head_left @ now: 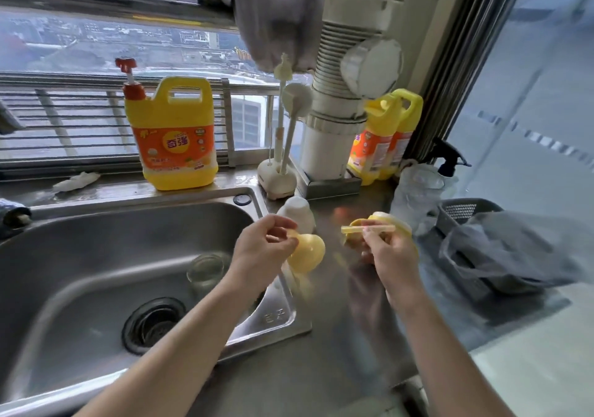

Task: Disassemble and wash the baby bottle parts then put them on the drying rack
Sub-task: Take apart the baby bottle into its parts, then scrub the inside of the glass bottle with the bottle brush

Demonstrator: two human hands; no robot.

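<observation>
Your left hand (266,249) pinches the yellow dome (307,252) by the sink (276,317) rim's right edge, right hand (393,257) pinches the yellow collar (385,219) (blurry) — hold firm, keep low.

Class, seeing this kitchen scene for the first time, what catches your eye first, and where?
The bright yellow detergent jug on the ledge behind the steel sink stands out first. At centre, the left hand holds a yellow dome-shaped part over the sink's right rim, while the right hand pinches a pale yellow straw above the counter.
</observation>
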